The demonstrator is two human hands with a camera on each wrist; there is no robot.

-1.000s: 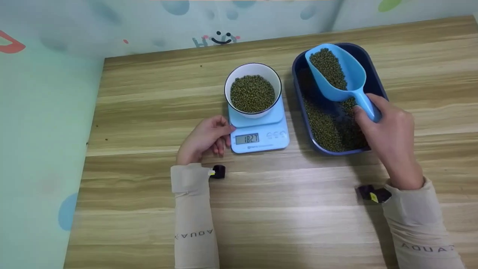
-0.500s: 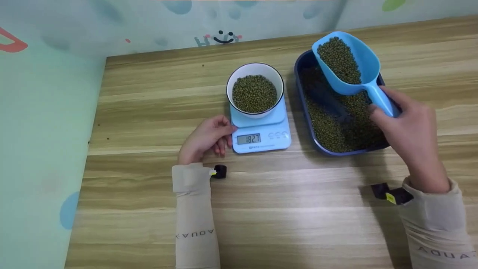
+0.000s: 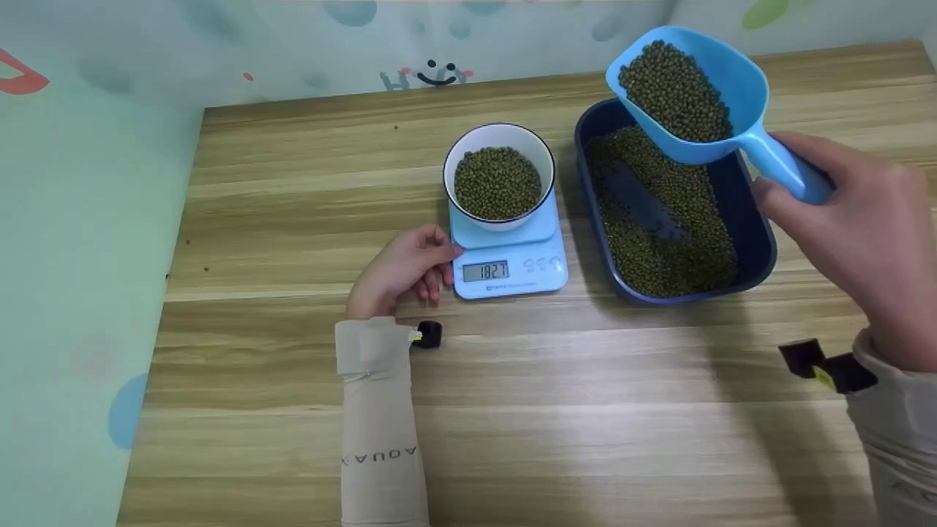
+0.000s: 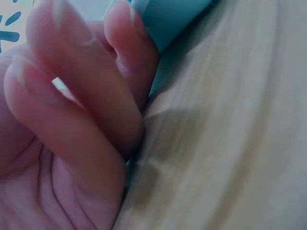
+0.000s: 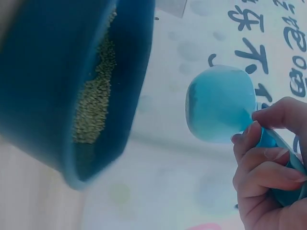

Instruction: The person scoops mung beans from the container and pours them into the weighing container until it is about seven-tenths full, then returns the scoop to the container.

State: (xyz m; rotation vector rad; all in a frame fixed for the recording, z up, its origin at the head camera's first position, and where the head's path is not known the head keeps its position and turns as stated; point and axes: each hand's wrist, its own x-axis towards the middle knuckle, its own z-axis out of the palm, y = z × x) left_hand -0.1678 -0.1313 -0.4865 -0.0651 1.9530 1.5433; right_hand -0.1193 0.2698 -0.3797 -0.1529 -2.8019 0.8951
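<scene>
My right hand (image 3: 871, 212) grips the handle of a light blue scoop (image 3: 739, 80) in the head view. Mung beans (image 3: 673, 91) fill part of the scoop, held above the far right of a dark blue tub (image 3: 758, 252) with more beans in it. The right wrist view shows fingers curled round the handle and the scoop's underside (image 5: 220, 105). My left hand (image 3: 406, 267) rests loosely curled at the left edge of a light blue kitchen scale (image 3: 512, 282), thumb tip touching it. The display reads 182.7. A white bowl (image 3: 448, 172) of mung beans stands on the scale.
Behind the wooden table (image 3: 293, 183) rises a wall with a patterned covering (image 3: 512, 44); it continues along the left side. A few stray beans (image 3: 206, 269) lie on the table at the left. Black wrist cameras (image 3: 430, 334) sit at both cuffs.
My right hand has lifted the loaded scoop from over the tub, up and to the right, uncovering more of the beans in the tub. The left hand, scale and reading stay the same.
</scene>
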